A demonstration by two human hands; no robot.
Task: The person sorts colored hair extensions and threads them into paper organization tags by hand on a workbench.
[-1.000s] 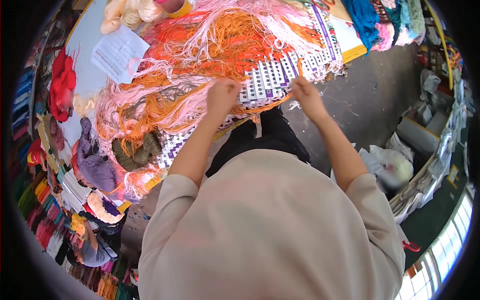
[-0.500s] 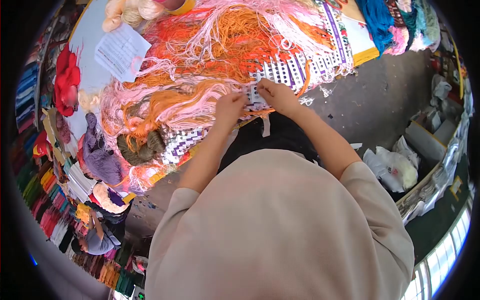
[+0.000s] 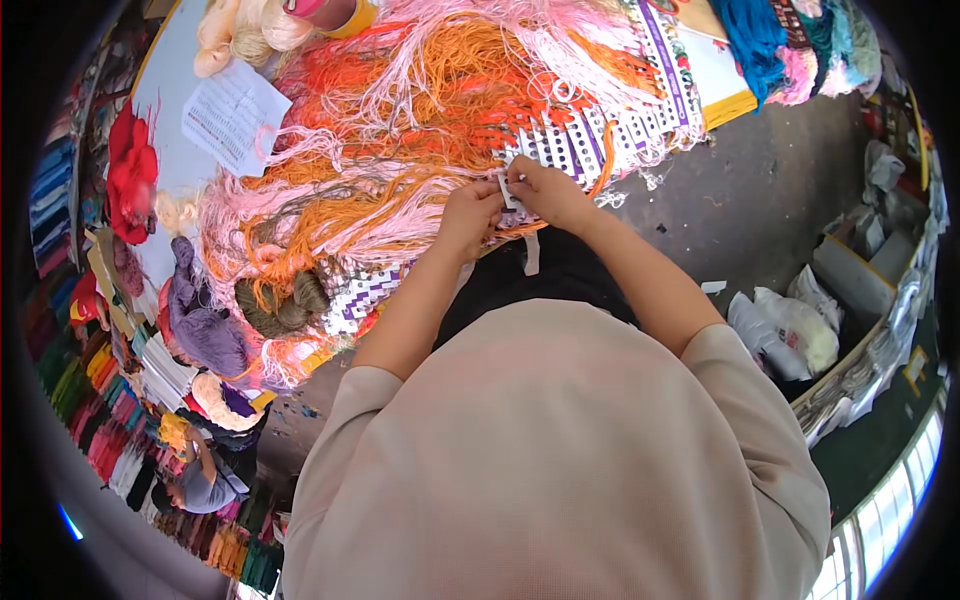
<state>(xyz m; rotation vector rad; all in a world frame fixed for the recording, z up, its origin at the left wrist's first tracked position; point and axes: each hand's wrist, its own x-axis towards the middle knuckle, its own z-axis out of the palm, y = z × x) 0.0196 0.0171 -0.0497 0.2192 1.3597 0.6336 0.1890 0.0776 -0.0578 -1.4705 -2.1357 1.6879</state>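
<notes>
With the fingers of both hands I am gripping a narrow white card [image 3: 507,192], at the near edge of the table [image 3: 172,95], straight ahead of my body. My left hand [image 3: 468,217] is pinching the card's left side and my right hand [image 3: 550,193] its right side, the fingertips facing each other closely. The card's long side is pointing away from me. Just past my right hand an orange thread [image 3: 608,160] is curving down, and more punched cards [image 3: 560,143] are lying in a row, their dark holes showing. Loose threads [image 3: 450,60] in pink, orange and red are spreading over the table.

At the far side a pink and yellow tub [image 3: 338,16] is running out of view; I cannot tell what it is holding. Pale skeins [image 3: 250,30] are lying beside it, and a printed sheet [image 3: 236,117] nearer me. To my left a purple skein [image 3: 207,335] and an olive skein [image 3: 272,312] are resting.

To my right, plastic bags [image 3: 803,332] are sitting near a pale box [image 3: 855,275]; something pale yellow is showing through one bag, while the box's contents are staying unclear. Far left, another person [image 3: 210,487] is working beside stacked yarn [image 3: 100,440]
</notes>
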